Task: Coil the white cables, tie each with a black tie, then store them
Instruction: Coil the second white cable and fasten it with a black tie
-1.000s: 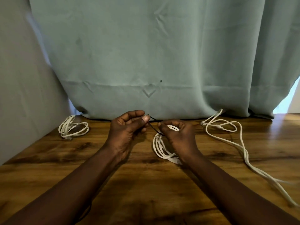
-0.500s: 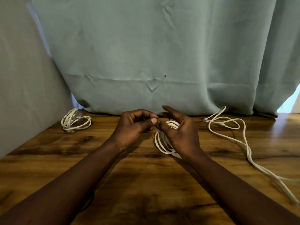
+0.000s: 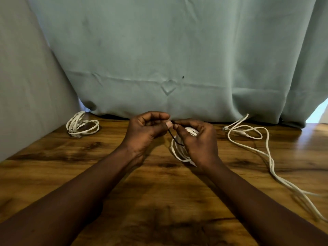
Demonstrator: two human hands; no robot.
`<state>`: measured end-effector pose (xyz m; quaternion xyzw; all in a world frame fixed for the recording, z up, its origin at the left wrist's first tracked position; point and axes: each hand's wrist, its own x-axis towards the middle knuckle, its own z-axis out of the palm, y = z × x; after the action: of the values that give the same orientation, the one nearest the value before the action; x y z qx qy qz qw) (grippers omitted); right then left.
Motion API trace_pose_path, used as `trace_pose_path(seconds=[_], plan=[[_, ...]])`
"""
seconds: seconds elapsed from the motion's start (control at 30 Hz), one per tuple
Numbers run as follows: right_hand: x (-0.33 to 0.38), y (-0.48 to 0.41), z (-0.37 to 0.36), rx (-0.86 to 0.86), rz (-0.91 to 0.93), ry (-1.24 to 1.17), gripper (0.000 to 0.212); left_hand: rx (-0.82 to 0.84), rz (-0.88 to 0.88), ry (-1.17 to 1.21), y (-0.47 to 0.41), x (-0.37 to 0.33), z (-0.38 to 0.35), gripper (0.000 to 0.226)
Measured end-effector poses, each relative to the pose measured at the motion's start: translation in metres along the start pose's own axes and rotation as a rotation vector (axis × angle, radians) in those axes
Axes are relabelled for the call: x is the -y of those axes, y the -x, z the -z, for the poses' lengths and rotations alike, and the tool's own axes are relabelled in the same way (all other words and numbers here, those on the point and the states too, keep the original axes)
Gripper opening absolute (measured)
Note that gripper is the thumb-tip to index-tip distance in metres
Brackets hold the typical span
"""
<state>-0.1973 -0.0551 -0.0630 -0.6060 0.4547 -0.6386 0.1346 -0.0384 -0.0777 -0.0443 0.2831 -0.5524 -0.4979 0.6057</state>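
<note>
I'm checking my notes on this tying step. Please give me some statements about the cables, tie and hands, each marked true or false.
1. The left hand and the right hand both pinch the tie. True.
2. The loose cable lies left of the hands. False: the loose cable trails along the right side of the table.
3. The far-left coil lies near the curtain. True.
4. All three cables are coiled. False: only the far-left coil and the middle coil, under the right hand, are coiled.
</note>
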Motion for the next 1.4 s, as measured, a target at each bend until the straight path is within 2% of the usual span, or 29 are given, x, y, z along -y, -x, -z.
trace_pose_path(seconds=[0.1, 0.2, 0.37, 0.7, 0.8, 0.9, 1.23, 1.33, 1.4], plan=[[-0.004, -0.003, 0.002, -0.038, -0.051, -0.021, 0.009, -0.070, 0.003, 0.034, -0.002, 0.002, 0.001, 0.030], [-0.006, -0.005, 0.002, -0.040, -0.046, 0.002, 0.010, -0.123, -0.064, -0.032, -0.002, 0.002, 0.003, 0.029], [-0.002, -0.001, 0.000, 0.002, -0.027, 0.053, 0.011, -0.095, -0.220, -0.218, -0.001, 0.003, 0.003, 0.029], [0.000, 0.002, -0.002, 0.025, 0.065, 0.226, 0.019, -0.051, -0.331, -0.364, 0.002, -0.004, -0.001, 0.027], [-0.001, 0.002, -0.003, 0.010, 0.078, 0.259, 0.025, -0.006, -0.315, -0.437, 0.001, -0.006, 0.003, 0.026], [-0.003, 0.000, -0.002, 0.002, 0.059, 0.231, 0.020, 0.039, -0.301, -0.476, 0.001, -0.006, 0.004, 0.026], [0.000, 0.001, -0.002, 0.024, 0.114, 0.273, 0.024, -0.054, -0.170, -0.269, 0.000, -0.001, 0.003, 0.041], [0.000, 0.001, -0.002, 0.020, 0.106, 0.251, 0.027, -0.039, -0.089, -0.264, 0.001, 0.002, 0.000, 0.025], [-0.001, 0.001, -0.002, 0.014, 0.096, 0.228, 0.025, -0.015, -0.080, -0.284, 0.002, 0.004, 0.000, 0.023]])
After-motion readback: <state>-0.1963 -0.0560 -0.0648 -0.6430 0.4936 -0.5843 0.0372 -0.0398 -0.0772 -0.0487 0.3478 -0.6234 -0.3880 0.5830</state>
